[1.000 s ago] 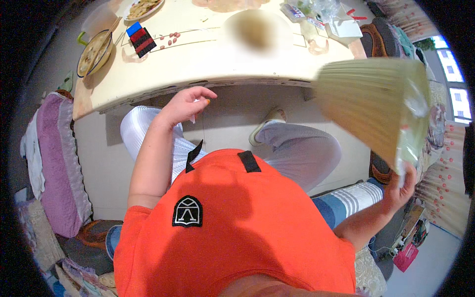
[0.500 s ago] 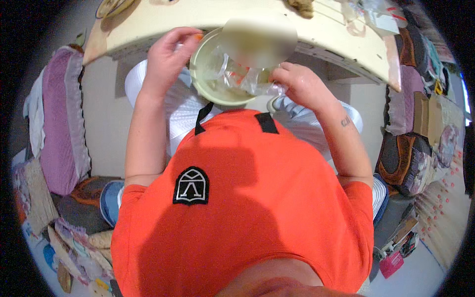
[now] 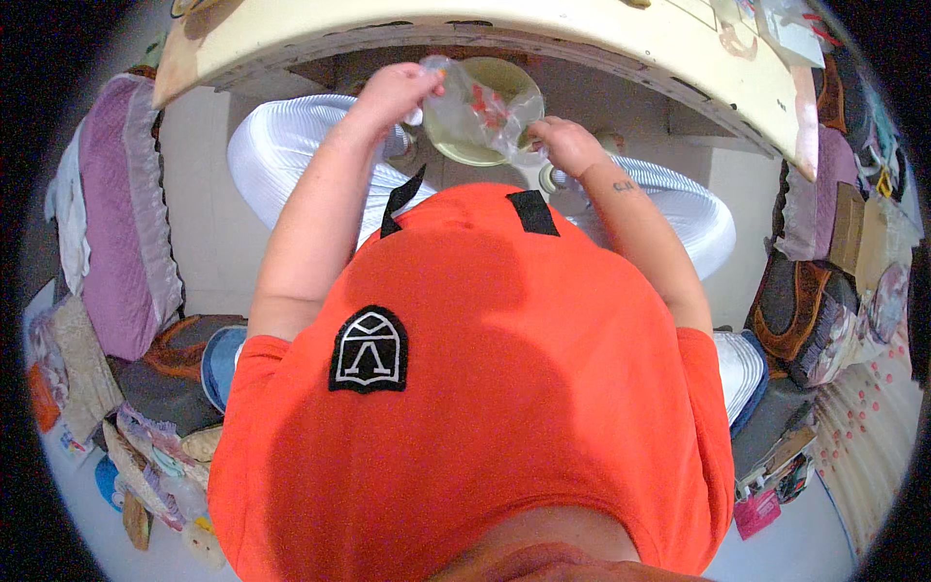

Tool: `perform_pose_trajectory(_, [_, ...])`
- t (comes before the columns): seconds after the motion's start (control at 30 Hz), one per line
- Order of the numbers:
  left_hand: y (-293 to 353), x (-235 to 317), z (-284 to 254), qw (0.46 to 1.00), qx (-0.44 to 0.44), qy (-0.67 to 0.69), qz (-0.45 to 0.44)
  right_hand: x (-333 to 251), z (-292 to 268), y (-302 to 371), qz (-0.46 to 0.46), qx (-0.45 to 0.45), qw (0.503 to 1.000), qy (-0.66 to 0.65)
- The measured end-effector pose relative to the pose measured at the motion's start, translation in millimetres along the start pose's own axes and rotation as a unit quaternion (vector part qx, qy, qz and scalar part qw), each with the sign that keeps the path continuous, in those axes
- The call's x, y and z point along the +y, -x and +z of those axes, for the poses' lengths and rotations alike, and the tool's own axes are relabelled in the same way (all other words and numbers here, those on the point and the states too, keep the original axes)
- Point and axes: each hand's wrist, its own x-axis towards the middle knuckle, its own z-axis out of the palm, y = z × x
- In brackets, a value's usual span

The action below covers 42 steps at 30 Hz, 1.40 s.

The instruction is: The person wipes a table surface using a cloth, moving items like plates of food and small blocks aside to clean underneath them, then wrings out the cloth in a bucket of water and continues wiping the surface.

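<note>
A clear plastic bag [image 3: 467, 114] with red print hangs stretched between my two hands. My left hand [image 3: 396, 94] pinches its upper left edge, with a small orange spot at the fingertips. My right hand [image 3: 570, 145] has its fingers closed on the bag's lower right side. Behind and beneath the bag is a round pale green bucket [image 3: 514, 74], set low between my knees, its inside partly covered by the bag. What the bucket holds, I cannot make out.
A cream table [image 3: 388, 27] with a worn front edge curves across just beyond the bucket. Purple padded seats stand on the left [image 3: 121, 213] and right [image 3: 808, 184]. Piled cloths and cardboard [image 3: 847, 218] lie along both sides.
The bucket is lower, below the table edge. My left hand has moved from beside the bucket rim onto the bag, which is now lifted and spread. The blurred round item has gone from view.
</note>
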Motion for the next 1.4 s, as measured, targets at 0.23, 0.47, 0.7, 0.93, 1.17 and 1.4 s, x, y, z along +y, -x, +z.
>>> perform_pose_trajectory(0.23, [2,1,7,0.99,-0.026,0.139,0.021,21,-16,5,0.104,-0.109,0.989,-0.001])
perform_pose_trajectory(0.47, [23,34,20,0.98,-0.142,0.099,0.099,-94,-129,26,0.132,0.191,0.968,0.092])
perform_pose_trajectory(0.7, [49,64,18,0.947,-0.242,0.17,0.127,-102,-66,-39,0.018,0.105,0.972,-0.208])
perform_pose_trajectory(0.93, [94,68,-14,0.934,-0.178,0.281,0.135,-30,-29,-52,0.109,0.146,0.978,-0.102])
perform_pose_trajectory(1.17, [95,60,-2,0.946,-0.154,0.264,0.104,-79,-89,-18,0.196,-0.182,0.963,-0.028])
perform_pose_trajectory(1.4, [95,82,-22,0.947,-0.113,0.258,0.157,-83,-111,32,0.093,0.013,0.993,-0.066])
